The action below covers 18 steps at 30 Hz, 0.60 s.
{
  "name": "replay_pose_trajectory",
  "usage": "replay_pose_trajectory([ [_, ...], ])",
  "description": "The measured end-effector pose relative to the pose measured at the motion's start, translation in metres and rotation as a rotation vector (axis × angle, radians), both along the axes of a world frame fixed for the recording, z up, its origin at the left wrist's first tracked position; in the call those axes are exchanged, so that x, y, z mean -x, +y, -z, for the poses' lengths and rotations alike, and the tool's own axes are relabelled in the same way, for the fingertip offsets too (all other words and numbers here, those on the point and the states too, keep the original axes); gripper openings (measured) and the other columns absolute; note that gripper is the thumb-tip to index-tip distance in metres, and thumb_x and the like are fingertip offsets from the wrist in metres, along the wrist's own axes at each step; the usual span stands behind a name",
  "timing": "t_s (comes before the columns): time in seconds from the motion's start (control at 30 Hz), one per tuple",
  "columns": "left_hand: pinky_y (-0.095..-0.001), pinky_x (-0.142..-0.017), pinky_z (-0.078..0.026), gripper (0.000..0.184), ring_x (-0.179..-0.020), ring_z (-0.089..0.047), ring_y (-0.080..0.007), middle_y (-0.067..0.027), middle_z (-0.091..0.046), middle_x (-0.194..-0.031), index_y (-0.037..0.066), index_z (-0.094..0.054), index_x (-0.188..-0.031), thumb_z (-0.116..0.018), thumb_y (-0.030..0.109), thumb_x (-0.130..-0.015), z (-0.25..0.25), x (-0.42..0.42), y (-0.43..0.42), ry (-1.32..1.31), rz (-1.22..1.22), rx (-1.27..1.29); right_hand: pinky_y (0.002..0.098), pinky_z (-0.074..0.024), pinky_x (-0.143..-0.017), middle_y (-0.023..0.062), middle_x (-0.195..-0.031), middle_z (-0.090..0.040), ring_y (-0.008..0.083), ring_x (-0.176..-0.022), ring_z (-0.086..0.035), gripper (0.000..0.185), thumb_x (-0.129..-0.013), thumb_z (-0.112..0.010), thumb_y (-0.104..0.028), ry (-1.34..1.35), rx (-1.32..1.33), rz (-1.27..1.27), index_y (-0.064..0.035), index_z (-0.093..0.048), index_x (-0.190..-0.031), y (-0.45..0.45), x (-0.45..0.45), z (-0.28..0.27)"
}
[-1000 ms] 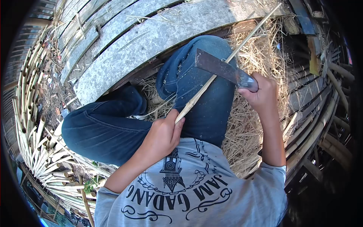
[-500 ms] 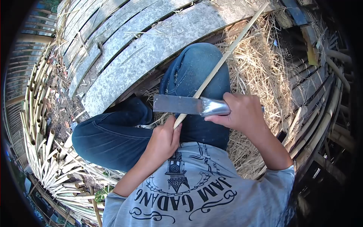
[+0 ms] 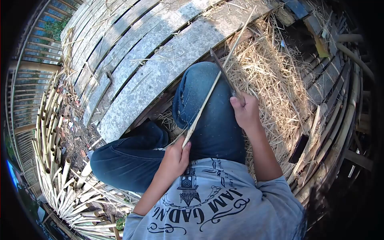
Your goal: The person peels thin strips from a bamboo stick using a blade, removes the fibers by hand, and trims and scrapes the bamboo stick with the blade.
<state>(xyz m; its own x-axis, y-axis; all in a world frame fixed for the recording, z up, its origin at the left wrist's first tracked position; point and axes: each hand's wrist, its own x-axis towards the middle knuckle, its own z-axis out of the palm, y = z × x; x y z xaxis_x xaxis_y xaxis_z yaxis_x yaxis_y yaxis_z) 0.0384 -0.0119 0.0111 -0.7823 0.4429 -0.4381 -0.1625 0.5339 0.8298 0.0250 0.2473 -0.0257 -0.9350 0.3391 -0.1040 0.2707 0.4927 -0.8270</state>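
Note:
My left hand is closed on the near end of a long, thin bamboo strip, close to my shirt. The strip slants up and away to the right, passing over my raised jeans knee toward the plank platform. My right hand is wrapped round the handle of a knife, beside the knee. Its dark blade is seen nearly edge-on and crosses the strip above the knee, apparently touching it. A thin sliver hangs near my left fingers.
A weathered plank platform lies ahead. Straw-like shavings are heaped to the right of my leg. Cut bamboo poles are stacked at left, with more bamboo along the right and a slatted fence at far left.
My right hand and the knife have moved forward along the strip, away from my left hand. The blade has turned from flat and sideways to edge-on. My left hand keeps its hold.

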Motion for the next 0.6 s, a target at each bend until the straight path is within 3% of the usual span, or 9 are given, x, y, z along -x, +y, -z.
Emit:
replay_pose_trajectory([
  [0.17, -0.0425, -0.053, -0.04, 0.015, -0.061, -0.054, -0.0466, -0.0246, -0.052, -0.062, -0.002, -0.05, -0.093, -0.046, 0.012, -0.096, 0.004, 0.0, -0.009, -0.004, 0.022, 0.018, 0.0346, -0.0414, -0.05, 0.0123, -0.054, -0.052, 0.0248, -0.049, -0.053, 0.044, -0.082, -0.068, -0.042, 0.007, 0.025, 0.011, 0.001, -0.063, -0.074, -0.001, 0.005, -0.01],
  [0.2, -0.0397, -0.051, -0.039, 0.017, -0.052, -0.053, -0.0391, -0.021, -0.05, -0.059, -0.002, -0.051, -0.093, -0.045, 0.013, -0.097, 0.006, 0.0, -0.007, 0.041, 0.011, -0.005, 0.0351, -0.042, -0.051, 0.0128, -0.054, -0.053, 0.0257, -0.049, -0.053, 0.044, -0.082, -0.068, -0.042, -0.043, 0.014, -0.028, 0.0008, -0.064, -0.076, 0.002, 0.008, -0.015],
  [0.23, -0.0397, -0.051, -0.039, 0.017, -0.052, -0.053, -0.0391, -0.021, -0.05, -0.059, -0.002, -0.051, -0.093, -0.045, 0.013, -0.097, 0.004, 0.002, -0.008, 0.049, 0.032, -0.006, 0.0356, -0.0426, -0.051, 0.0133, -0.055, -0.053, 0.0267, -0.05, -0.054, 0.044, -0.082, -0.068, -0.043, -0.096, -0.003, -0.071, 0.0006, -0.065, -0.078, 0.006, 0.007, -0.019],
  [0.3, -0.0359, -0.05, -0.038, 0.021, -0.048, -0.049, -0.0234, -0.0153, -0.047, -0.057, -0.003, -0.052, -0.09, -0.045, 0.016, -0.098, -0.001, 0.005, -0.006, 0.037, 0.038, 0.018, 0.0363, -0.0435, -0.052, 0.0143, -0.055, -0.054, 0.0284, -0.05, -0.055, 0.043, -0.081, -0.068, -0.044, -0.013, 0.009, -0.039, -0.0002, -0.066, -0.08, 0.002, 0.007, -0.023],
  [0.33, -0.0359, -0.05, -0.038, 0.021, -0.048, -0.049, -0.0234, -0.0153, -0.047, -0.057, -0.003, -0.052, -0.09, -0.045, 0.016, -0.098, 0.0, 0.004, -0.006, 0.048, 0.042, 0.014, 0.0365, -0.0438, -0.052, 0.0144, -0.056, -0.055, 0.0289, -0.051, -0.056, 0.043, -0.081, -0.068, -0.044, -0.022, -0.014, -0.038, -0.0008, -0.066, -0.082, 0.001, 0.006, -0.026],
  [0.4, -0.0277, -0.049, -0.034, 0.035, -0.052, -0.04, -0.0093, -0.0002, -0.045, -0.058, 0.002, -0.049, -0.075, -0.043, 0.025, -0.101, 0.006, 0.001, -0.012, 0.016, 0.016, -0.036, 0.037, -0.0461, -0.052, 0.0143, -0.056, -0.056, 0.0303, -0.053, -0.06, 0.047, -0.079, -0.07, -0.048, -0.059, -0.075, -0.039, -0.0015, -0.066, -0.079, -0.002, 0.005, -0.027],
  [0.5, -0.0247, -0.047, -0.031, 0.04, -0.05, -0.037, -0.0057, 0.004, -0.041, -0.056, 0.006, -0.045, -0.069, -0.042, 0.029, -0.102, 0.012, -0.002, -0.022, -0.193, -0.015, -0.116, 0.0382, -0.0485, -0.052, 0.0136, -0.056, -0.059, 0.0307, -0.054, -0.062, 0.052, -0.076, -0.07, -0.054, 0.013, -0.238, -0.128, -0.0028, -0.063, -0.07, -0.006, 0.002, -0.027],
  [0.6, -0.0225, -0.043, -0.029, 0.043, -0.047, -0.035, -0.0037, 0.0049, -0.04, -0.054, 0.009, -0.043, -0.068, -0.04, 0.034, -0.102, 0.012, 0.0, -0.024, -0.245, -0.013, -0.133, 0.0401, -0.0504, -0.053, 0.0135, -0.055, -0.06, 0.0315, -0.054, -0.064, 0.058, -0.074, -0.067, -0.061, -0.036, -0.304, -0.228, -0.0047, -0.06, -0.064, -0.009, -0.001, -0.041],
])
